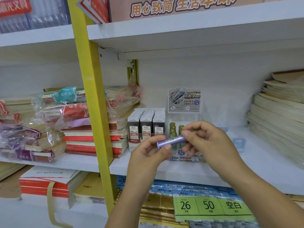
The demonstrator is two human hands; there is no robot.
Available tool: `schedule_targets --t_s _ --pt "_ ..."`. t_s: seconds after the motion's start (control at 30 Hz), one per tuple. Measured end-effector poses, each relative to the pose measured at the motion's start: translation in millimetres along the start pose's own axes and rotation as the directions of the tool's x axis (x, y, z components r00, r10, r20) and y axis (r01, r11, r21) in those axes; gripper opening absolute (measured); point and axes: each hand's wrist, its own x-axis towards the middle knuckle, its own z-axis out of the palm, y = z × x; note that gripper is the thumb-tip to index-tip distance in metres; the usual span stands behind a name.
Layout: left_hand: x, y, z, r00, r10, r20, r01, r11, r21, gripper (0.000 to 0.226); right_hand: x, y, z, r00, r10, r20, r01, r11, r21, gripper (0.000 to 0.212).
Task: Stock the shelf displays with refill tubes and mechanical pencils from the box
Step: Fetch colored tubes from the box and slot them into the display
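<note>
Left hand (148, 156) and right hand (209, 142) each have a pinch grip on one end of the purple refill tube (171, 141), seemingly orienting it for the clear display (184, 117) behind.

Purple refill tube (171, 141) sits nearly level, up off the shelf, right in front of the clear display stand (184, 116). Inside that stand, green tubes (172, 130) stand upright, perhaps in two rows. Just left of it, grey refill cases (146, 123) fill three rows.
</note>
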Motion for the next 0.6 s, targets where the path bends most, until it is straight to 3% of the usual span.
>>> schedule_targets --t_s 0.03,0.17,0.27,0.37,0.43,0.5,0.6 --pt "-1.1 0.2 1.3 1.0 0.009 0.009 -0.009 0.999 0.031 0.03 0.4 -0.9 -3.3 1.0 -0.006 -0.012 0.006 1.0 -0.003 0.001" --pt "-3.0 -0.6 11.1 0.999 -0.041 0.031 0.038 0.996 0.082 0.021 -3.8 -1.7 -16.2 0.999 0.024 0.038 -0.025 0.999 0.023 0.027" --pt "-4.5 -4.1 17.7 0.996 -0.073 0.057 0.063 0.985 0.164 0.029 -9.0 -0.2 -23.9 0.996 0.04 0.085 -0.049 0.994 0.103 0.025" --pt "-6.3 -9.6 22.9 0.999 0.011 0.053 -0.029 0.93 0.367 0.033 -11.8 3.4 -26.5 0.999 0.04 0.012 -0.041 0.987 0.158 0.02" --pt "-6.2 -14.9 24.4 0.99 0.126 0.062 -0.139 0.826 0.546 0.038 -11.6 3.0 -32.0 0.993 -0.044 -0.107 0.056 0.993 0.108 0.019" --pt "-6.4 -22.1 23.9 0.97 0.211 0.119 -0.231 0.657 0.718 0.046 -8.6 2.4 -44.2 0.958 -0.18 -0.225 0.173 0.984 -0.049 0.019" --pt "-7.6 -34.7 20.6 0.931 0.277 0.239 -0.344 0.441 0.829 0.045 -5.7 5.6 -59.3 0.922 -0.333 -0.195 0.224 0.873 -0.433 0.02"
